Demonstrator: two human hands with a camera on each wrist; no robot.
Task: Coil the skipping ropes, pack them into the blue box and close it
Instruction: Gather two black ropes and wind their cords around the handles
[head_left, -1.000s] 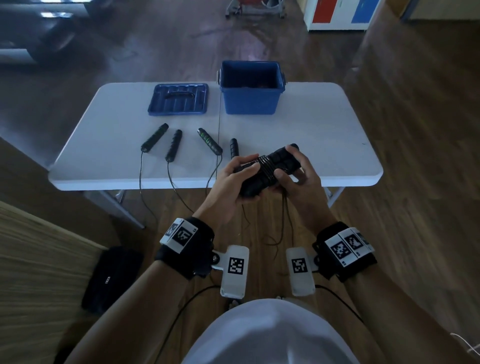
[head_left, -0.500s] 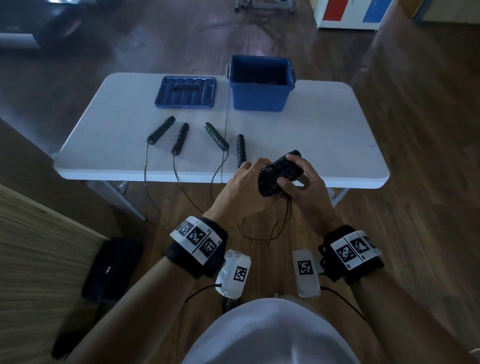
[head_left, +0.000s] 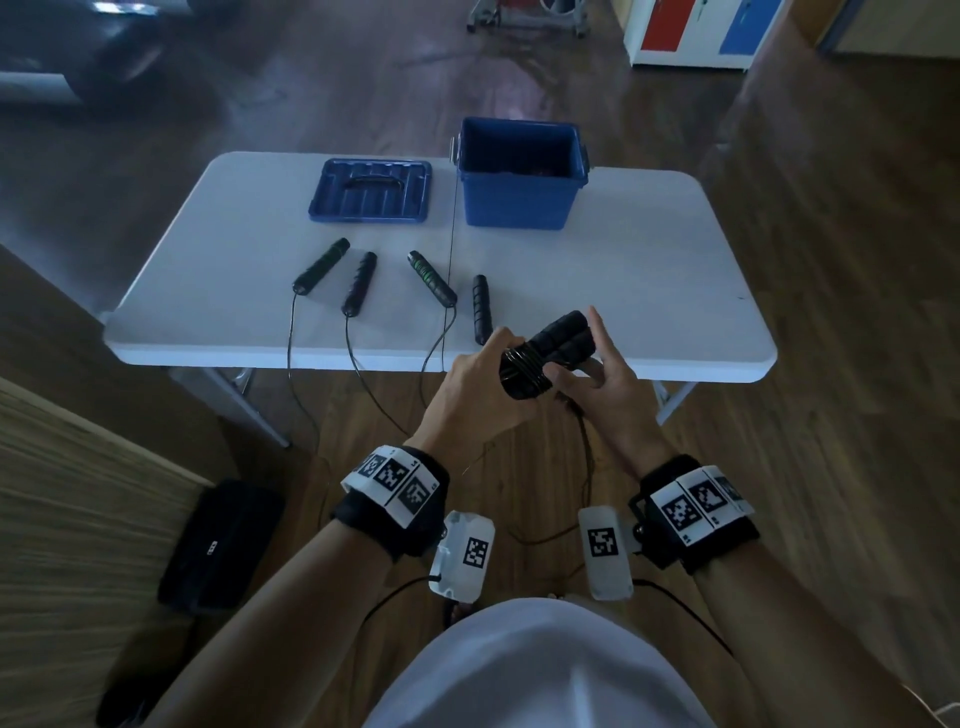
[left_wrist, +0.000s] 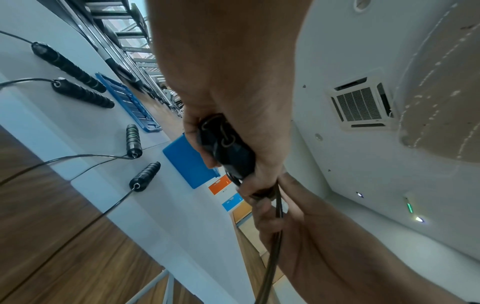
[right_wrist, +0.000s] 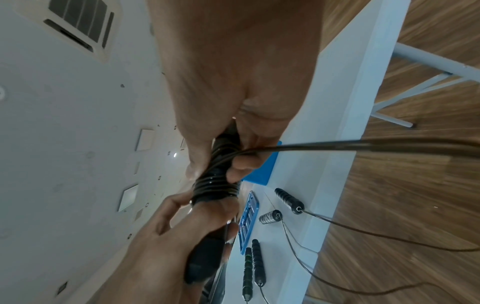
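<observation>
Just before the table's front edge I hold a bundle of two black handles (head_left: 558, 338) with thin cord wound round its near end (head_left: 522, 371). My left hand (head_left: 488, 369) grips the wound end, its fingers curled round it (left_wrist: 226, 144). My right hand (head_left: 592, 364) holds the far end and the cord (right_wrist: 337, 145), index finger raised straight. Loose cord (head_left: 587, 457) hangs below the hands. The open blue box (head_left: 519, 208) stands at the table's back, its lid (head_left: 370, 191) flat to its left.
Several more black handles (head_left: 321, 265) (head_left: 358, 283) (head_left: 432, 278) (head_left: 481, 309) lie on the white table (head_left: 623, 291), their cords (head_left: 358, 364) hanging over the front edge to the wooden floor. A black bag (head_left: 218, 545) lies on the floor at my left.
The bundle has turned so its wound end points toward my left hand. My right index finger has lifted off it and now stands straight. The head view has shifted slightly.
</observation>
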